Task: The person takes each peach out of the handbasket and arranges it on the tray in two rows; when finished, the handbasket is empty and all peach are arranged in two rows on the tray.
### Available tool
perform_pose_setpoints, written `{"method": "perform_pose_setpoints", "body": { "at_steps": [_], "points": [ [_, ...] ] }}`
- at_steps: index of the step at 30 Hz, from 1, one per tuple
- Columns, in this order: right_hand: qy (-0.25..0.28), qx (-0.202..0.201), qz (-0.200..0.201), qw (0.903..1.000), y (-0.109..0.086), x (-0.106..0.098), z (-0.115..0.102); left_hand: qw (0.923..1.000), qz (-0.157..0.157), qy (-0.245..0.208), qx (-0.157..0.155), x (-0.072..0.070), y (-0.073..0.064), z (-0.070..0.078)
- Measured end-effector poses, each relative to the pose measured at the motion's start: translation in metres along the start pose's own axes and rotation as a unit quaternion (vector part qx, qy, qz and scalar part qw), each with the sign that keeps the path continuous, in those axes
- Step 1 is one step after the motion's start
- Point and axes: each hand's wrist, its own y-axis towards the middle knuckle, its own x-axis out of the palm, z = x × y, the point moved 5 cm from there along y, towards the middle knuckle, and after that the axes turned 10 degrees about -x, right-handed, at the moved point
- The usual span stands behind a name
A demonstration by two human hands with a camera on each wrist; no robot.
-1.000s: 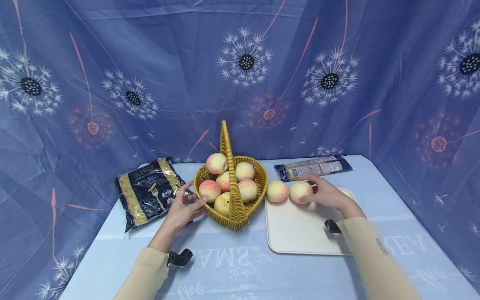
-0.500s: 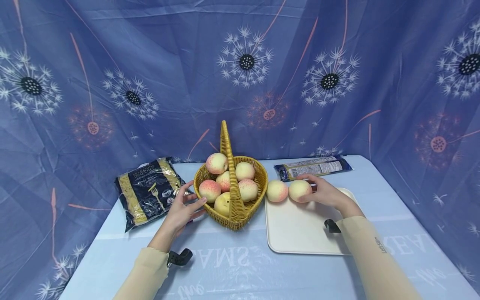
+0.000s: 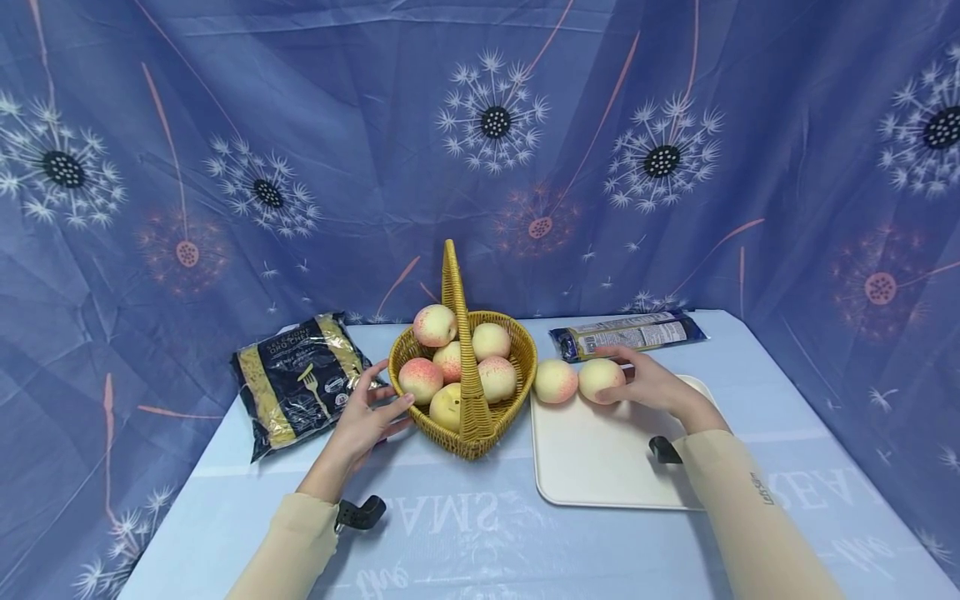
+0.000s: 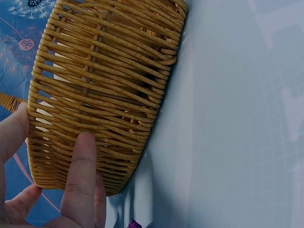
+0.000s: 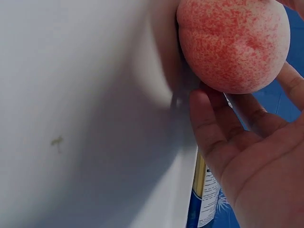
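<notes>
The right hand (image 3: 648, 387) grasps a peach (image 3: 602, 381) at the tray (image 3: 600, 467)'s far edge; a light, even hold should best spare the neighbouring peach (image 3: 556, 382); the left hand (image 3: 363, 425), fingers extended, touches the basket (image 3: 459, 443); a dandelion-print curtain (image 3: 337, 100) backs the pale blue table (image 3: 442, 558).

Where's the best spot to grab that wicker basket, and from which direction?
Probably the handle, near its top, coming from above: it arches over the basket and rises above the fruit inside, so its slim band should be easy to wrap.
</notes>
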Motion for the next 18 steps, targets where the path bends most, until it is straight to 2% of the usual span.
{"method": "perform_pose_setpoints", "body": {
  "at_steps": [10,18],
  "points": [
    [0.007,0.004,-0.004,1.0,0.0,-0.002,-0.004,1.0,-0.002,-0.006,0.004,0.0,0.0,0.0],
    [-0.035,-0.017,0.002,0.9992,0.008,-0.012,-0.02,1.0,-0.005,-0.006,0.005,-0.001,0.0,0.0]
  ]
}}
